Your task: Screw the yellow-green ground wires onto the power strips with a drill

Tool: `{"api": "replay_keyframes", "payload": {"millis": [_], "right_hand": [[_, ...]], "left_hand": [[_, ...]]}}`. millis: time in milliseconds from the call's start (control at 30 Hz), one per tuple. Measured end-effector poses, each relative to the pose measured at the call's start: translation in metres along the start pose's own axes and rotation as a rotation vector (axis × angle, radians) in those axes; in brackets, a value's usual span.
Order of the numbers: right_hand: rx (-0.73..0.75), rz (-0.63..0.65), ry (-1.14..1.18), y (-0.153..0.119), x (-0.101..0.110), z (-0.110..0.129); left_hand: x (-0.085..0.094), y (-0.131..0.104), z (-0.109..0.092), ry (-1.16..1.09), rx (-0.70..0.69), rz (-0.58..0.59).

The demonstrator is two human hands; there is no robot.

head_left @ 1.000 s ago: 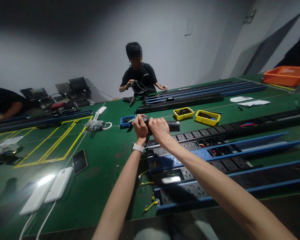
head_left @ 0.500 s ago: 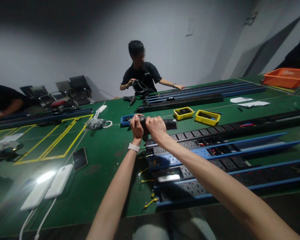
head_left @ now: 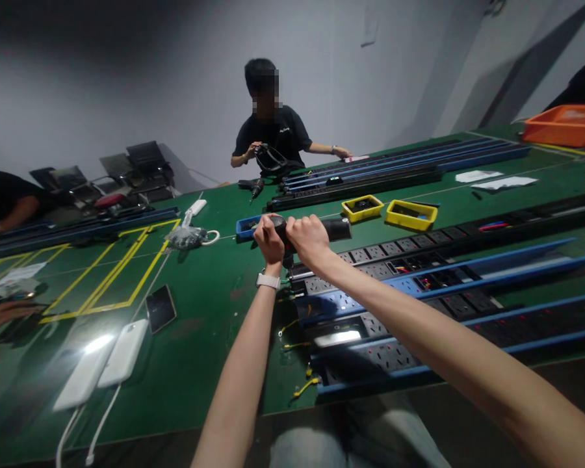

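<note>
A black power tool [head_left: 338,229] is held between both hands above the near ends of the socket strips. My left hand [head_left: 270,242] is closed round its left end, a pale band on the wrist. Just to the right, my right hand [head_left: 308,239] wraps over the tool's body, fingers curled. The tool's lower tip is small and partly hidden behind the hands. Below lie black socket strips [head_left: 390,357] in blue channels [head_left: 517,260], with yellow-green wires [head_left: 305,388] at their left ends. A blue tray [head_left: 245,225] sits behind my left hand.
Yellow trays [head_left: 362,207] stand beyond the strips, and an orange crate [head_left: 565,127] at the back right. Across the green table [head_left: 199,364] a person holds a black item near a drill [head_left: 251,187]. White power banks [head_left: 123,353], a phone [head_left: 160,309] and another person's hand are at the left.
The view has shifted slightly, and the table's things sit a little differently in it. Both hands keep their hold on the tool. Another person's hand has appeared at the left edge.
</note>
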State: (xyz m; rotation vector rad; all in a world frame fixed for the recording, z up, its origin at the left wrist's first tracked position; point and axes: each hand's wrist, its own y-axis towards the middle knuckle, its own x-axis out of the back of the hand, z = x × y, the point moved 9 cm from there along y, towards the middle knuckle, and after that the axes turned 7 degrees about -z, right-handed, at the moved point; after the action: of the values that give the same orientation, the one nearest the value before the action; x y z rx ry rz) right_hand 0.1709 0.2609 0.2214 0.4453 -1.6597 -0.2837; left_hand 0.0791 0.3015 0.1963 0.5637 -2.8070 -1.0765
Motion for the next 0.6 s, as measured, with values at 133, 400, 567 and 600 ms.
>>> {"api": "replay_keyframes", "payload": {"millis": [133,400,567,600], "right_hand": [[0.004,0.012,-0.017,0.001,0.003,0.003],[0.017,0.006,-0.035,-0.002,0.005,0.003],[0.004,-0.003,-0.046,-0.007,0.008,-0.003],[-0.002,-0.006,-0.044,-0.008,0.008,-0.005]], "left_hand": [[0.002,0.001,0.003,-0.010,0.014,0.007],[-0.002,0.002,0.006,-0.027,0.006,0.044],[0.014,-0.019,0.052,0.026,0.070,0.196],[0.019,-0.031,0.065,0.117,0.064,0.298]]}}
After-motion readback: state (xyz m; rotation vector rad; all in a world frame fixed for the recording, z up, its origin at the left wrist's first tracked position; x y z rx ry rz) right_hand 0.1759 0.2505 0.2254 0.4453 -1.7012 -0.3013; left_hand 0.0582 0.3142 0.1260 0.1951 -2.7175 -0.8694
